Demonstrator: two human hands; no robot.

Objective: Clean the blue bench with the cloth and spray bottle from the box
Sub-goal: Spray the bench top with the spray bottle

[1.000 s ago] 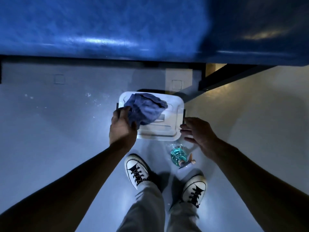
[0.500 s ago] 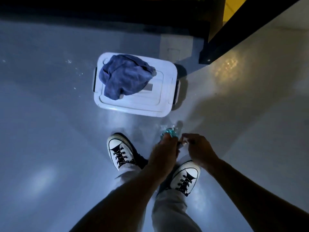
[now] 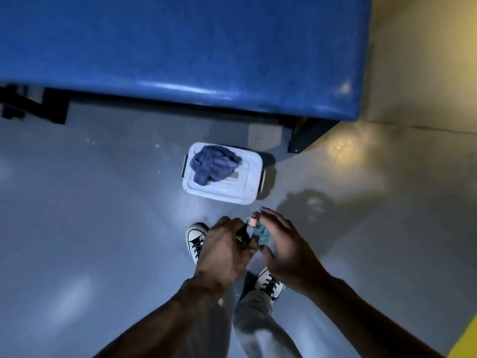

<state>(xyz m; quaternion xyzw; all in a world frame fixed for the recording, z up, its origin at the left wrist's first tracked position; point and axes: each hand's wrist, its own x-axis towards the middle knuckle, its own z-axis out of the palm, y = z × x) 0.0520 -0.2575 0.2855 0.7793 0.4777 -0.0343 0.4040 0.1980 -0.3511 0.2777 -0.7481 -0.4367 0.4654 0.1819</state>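
The blue padded bench (image 3: 180, 47) fills the top of the view. On the grey floor below its edge sits a white lidded box (image 3: 247, 177), and a crumpled blue cloth (image 3: 213, 165) lies on the lid. Lower down, over my shoes, both hands hold a small spray bottle (image 3: 259, 232) with teal contents and a pinkish nozzle. My left hand (image 3: 224, 251) is closed around the bottle's left side. My right hand (image 3: 286, 250) cups its right side with fingers spread. Most of the bottle is hidden between the hands.
A dark metal bench leg (image 3: 305, 133) stands just right of the box, and another frame part (image 3: 33, 107) is at the far left. My two white sneakers (image 3: 196, 241) are on the floor. A yellow strip (image 3: 464, 339) shows at the bottom right.
My left hand let go of the cloth, which stays on the box lid. Both hands picked the spray bottle up off the floor, and the view rose to show the bench again.
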